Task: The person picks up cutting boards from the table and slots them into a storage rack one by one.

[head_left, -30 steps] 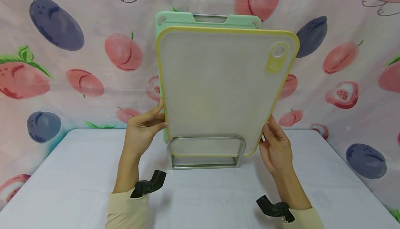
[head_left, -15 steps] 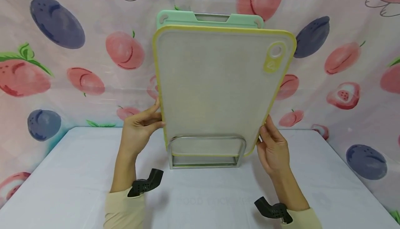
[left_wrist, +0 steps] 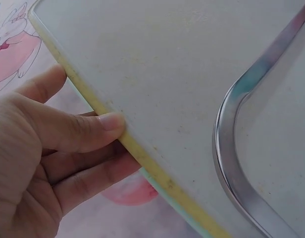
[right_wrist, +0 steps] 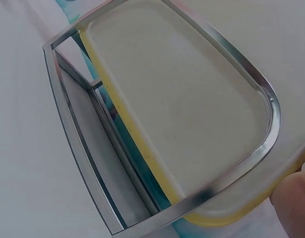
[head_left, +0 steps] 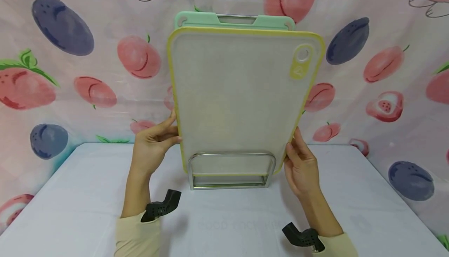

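Note:
A whitish cutting board (head_left: 242, 89) with a yellow rim stands nearly upright behind the front hoop of a metal rack (head_left: 231, 154). Its lower edge shows above the rack's base in the right wrist view. My left hand (head_left: 151, 146) pinches the board's left edge, thumb (left_wrist: 112, 121) on the front face and the other fingers behind. On the opposite edge my right hand (head_left: 303, 165) grips low down; only a fingertip (right_wrist: 293, 201) shows in the right wrist view. Behind it stands a mint-green cutting board (head_left: 200, 19), mostly hidden, its handle slot showing at the top.
The rack stands on a table with a white cloth (head_left: 224, 226). A fruit-printed curtain (head_left: 94, 15) hangs at the back. Each wrist carries a black camera mount, one on the left (head_left: 161, 206) and one on the right (head_left: 303, 236).
Both hands have shifted the yellow-rimmed board to the left, and it now stands straighter behind the rack's front hoop. The green board and the rack stay in place.

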A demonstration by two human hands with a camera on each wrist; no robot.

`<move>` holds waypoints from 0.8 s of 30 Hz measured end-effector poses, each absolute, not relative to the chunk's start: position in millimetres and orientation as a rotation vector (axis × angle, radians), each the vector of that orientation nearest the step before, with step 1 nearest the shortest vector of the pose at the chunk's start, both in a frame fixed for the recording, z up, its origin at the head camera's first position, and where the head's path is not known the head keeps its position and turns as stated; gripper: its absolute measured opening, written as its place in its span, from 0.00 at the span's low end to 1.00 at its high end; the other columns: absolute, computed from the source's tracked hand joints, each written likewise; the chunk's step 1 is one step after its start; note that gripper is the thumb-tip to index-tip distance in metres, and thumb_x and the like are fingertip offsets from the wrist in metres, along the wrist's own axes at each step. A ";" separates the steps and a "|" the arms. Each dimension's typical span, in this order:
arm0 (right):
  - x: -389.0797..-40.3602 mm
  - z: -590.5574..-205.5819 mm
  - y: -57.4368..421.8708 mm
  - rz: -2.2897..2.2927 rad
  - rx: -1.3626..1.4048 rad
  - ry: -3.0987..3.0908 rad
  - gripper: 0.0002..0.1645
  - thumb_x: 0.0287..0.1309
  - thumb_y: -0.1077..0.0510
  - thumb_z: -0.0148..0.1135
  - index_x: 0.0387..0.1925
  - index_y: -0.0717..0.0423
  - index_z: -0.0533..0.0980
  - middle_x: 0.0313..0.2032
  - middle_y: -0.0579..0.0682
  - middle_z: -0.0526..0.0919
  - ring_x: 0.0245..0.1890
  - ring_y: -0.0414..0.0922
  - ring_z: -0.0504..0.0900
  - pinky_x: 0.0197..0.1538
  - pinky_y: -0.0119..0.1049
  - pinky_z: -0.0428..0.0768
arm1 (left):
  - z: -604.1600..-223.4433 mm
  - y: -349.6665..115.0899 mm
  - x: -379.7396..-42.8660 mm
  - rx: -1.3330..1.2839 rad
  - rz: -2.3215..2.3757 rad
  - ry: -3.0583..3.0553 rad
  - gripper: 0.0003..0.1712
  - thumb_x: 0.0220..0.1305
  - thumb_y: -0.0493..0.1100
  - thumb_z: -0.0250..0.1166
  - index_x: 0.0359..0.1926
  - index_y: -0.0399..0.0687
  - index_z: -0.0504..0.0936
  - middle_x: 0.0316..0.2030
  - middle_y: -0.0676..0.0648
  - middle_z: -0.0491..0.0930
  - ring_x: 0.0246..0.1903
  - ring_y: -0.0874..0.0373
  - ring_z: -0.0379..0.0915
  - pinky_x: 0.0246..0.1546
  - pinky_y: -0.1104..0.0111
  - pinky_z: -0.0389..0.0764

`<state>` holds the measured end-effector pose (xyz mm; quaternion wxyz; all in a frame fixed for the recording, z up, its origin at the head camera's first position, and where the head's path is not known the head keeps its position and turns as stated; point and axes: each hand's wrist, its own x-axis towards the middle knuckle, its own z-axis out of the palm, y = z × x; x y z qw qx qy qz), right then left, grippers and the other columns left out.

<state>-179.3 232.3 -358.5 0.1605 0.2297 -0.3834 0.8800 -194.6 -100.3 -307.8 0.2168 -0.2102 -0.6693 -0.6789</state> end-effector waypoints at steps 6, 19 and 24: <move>-180.1 -359.8 230.9 2.505 0.670 -1.122 0.31 0.61 0.76 0.34 0.61 0.50 0.62 0.50 0.53 0.71 0.51 0.44 0.69 0.53 0.32 0.68 | -306.9 -101.7 -193.5 -0.579 -1.882 -1.855 0.33 0.42 0.20 0.65 0.52 0.45 0.75 0.29 0.46 0.82 0.30 0.55 0.79 0.35 0.67 0.78; -179.5 -361.6 228.3 2.493 0.682 -1.181 0.31 0.63 0.74 0.34 0.65 0.53 0.54 0.60 0.54 0.60 0.60 0.44 0.59 0.60 0.31 0.58 | -302.5 -100.8 -191.1 -0.524 -1.830 -1.897 0.34 0.43 0.20 0.65 0.53 0.48 0.75 0.30 0.44 0.82 0.31 0.56 0.79 0.33 0.68 0.78; -178.0 -361.0 227.6 2.479 0.645 -1.253 0.31 0.63 0.73 0.34 0.65 0.51 0.53 0.64 0.52 0.54 0.62 0.42 0.56 0.61 0.30 0.56 | -304.0 -100.5 -192.7 -0.537 -1.810 -1.898 0.35 0.43 0.20 0.64 0.54 0.48 0.74 0.32 0.40 0.81 0.31 0.56 0.79 0.33 0.68 0.78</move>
